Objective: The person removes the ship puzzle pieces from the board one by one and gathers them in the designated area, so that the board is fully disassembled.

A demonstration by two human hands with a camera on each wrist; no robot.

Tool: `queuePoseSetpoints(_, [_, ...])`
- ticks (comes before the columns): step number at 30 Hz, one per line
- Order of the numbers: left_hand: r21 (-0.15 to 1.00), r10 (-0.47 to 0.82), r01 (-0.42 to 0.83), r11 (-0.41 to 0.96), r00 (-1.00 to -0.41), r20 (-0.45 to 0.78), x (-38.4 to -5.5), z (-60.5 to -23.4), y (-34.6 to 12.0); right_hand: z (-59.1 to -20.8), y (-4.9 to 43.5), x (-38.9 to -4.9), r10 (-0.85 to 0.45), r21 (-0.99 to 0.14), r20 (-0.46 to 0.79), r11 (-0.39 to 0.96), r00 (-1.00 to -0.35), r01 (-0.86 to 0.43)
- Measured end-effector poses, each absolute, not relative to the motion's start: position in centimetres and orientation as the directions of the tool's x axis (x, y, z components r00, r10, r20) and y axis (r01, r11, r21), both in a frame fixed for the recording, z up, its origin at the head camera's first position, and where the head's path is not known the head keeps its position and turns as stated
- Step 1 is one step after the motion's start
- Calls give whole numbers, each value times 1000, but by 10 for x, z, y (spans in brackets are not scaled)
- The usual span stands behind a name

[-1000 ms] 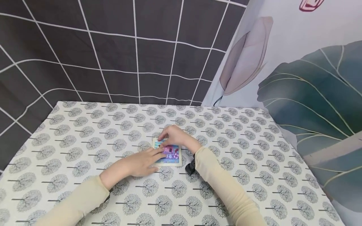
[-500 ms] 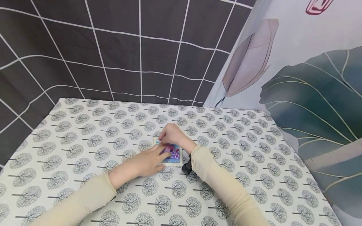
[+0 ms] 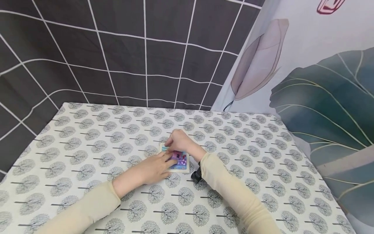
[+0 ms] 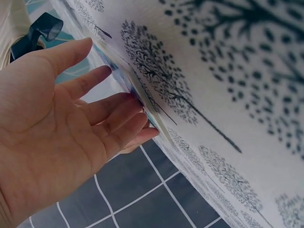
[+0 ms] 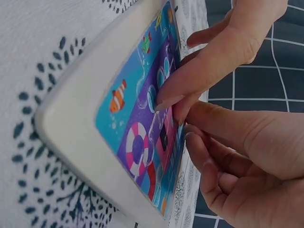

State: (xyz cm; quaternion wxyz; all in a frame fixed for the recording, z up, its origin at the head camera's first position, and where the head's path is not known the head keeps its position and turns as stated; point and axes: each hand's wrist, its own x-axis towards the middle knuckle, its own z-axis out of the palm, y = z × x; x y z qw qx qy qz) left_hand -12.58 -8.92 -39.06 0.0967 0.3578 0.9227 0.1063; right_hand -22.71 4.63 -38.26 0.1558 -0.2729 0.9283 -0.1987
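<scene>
A small square picture board [image 3: 181, 166] with a cream frame lies on the table, showing an undersea scene with fish and a striped life ring in the right wrist view. My left hand [image 3: 153, 169] reaches over its left side, fingers spread and fairly straight, tips resting on the picture. At the far left part of the board, my right hand [image 3: 181, 143] bends down with thumb and curled fingers pinching. In the right wrist view the right hand's fingertips meet close beside the left fingertips; what lies between them is hidden. The left wrist view shows the left palm [image 4: 52, 118] beside the board's thin edge.
A white tablecloth [image 3: 117, 130] printed with grey trees covers the table. Behind it hangs a dark cloth [image 3: 122, 55] with white grid lines, and a leaf-patterned curtain [image 3: 327, 97] hangs at the right. A black wrist device [image 3: 197, 175] sits below the right cuff.
The left hand has slid slightly right over the picture. The right hand stays at the board's far left part, its fingers shifting a little. The head view has tilted slightly.
</scene>
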Motion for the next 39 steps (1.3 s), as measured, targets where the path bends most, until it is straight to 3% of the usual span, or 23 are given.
queuePoseSetpoints(12, [332, 642, 581, 743, -758, -111, -125, -390, -83, -389, 52, -227, -533, -544, -244, 767, -810, -341])
queuePoseSetpoints(28, [276, 660, 617, 737, -746, -93, -126, -388, -79, -380, 48, -231, -531, -456, -327, 813, -782, -362])
queuePoseSetpoints(39, [223, 634, 600, 768, -761, -136, -121, -389, -82, -385, 51, -232, -578, -579, -285, 740, -765, -343])
